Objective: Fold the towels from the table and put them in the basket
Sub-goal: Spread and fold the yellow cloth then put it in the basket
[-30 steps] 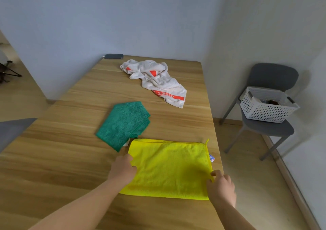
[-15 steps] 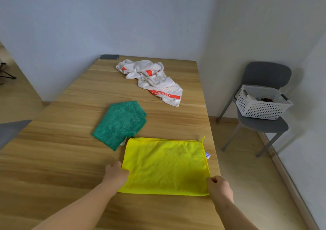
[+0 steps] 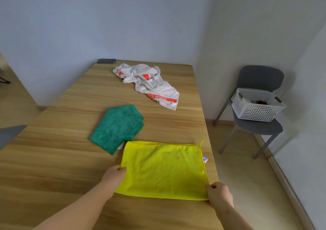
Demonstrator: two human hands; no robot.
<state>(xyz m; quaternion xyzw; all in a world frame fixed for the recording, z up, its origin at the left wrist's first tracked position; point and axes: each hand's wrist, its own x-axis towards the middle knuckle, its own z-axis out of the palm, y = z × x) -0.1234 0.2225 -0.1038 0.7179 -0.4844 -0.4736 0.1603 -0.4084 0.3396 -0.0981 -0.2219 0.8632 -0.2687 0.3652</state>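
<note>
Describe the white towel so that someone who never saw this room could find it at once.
On the wooden table, look to the far end by the wall. The white towel lies there, crumpled, with red-orange bands; the green towel and the yellow towel nearer lie flat and plain.

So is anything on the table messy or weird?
The white towel with red stripes lies crumpled at the far end of the table, not folded, unlike the flat yellow towel and the folded green towel. Nothing looks spilled or broken.

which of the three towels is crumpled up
The white towel with red print, bunched up farthest from the person; the green towel and yellow towel lie flat.
</note>
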